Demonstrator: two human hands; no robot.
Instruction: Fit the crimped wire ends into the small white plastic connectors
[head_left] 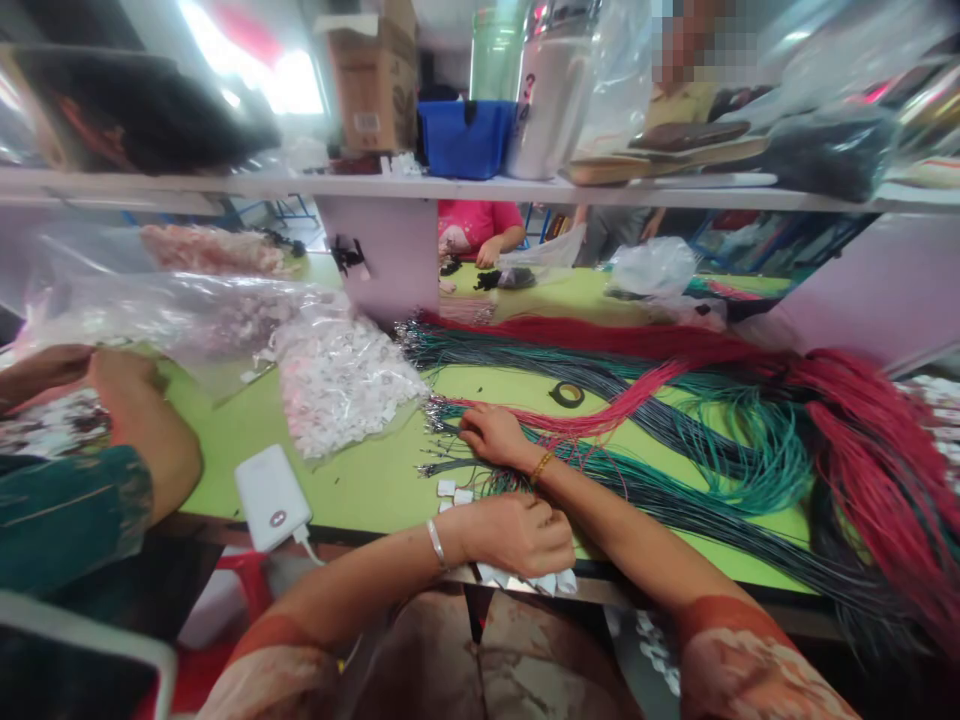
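Observation:
My right hand [495, 435] reaches across the table, a gold bracelet at its wrist. Its bent fingers close over the metal-tipped ends of the green wires [540, 440], beside a strand of pink wires [600, 415]. Nearer to me, my left hand [517, 535] curls closed at the table's front edge, with a silver bangle at the wrist. What it holds is hidden by the fingers. White plastic connectors [556, 582] lie just below it, and a few more white connectors [463, 496] sit behind it. Dark wires [675, 520] run off to the right.
A clear bag of white connectors [341, 385], a white power bank [271, 495] with a cable and a black tape roll [567, 394] lie on the green table [390, 480]. Red wires [870, 430] heap at right. A co-worker's arm [142, 420] is at left. A shelf [300, 186] crosses above.

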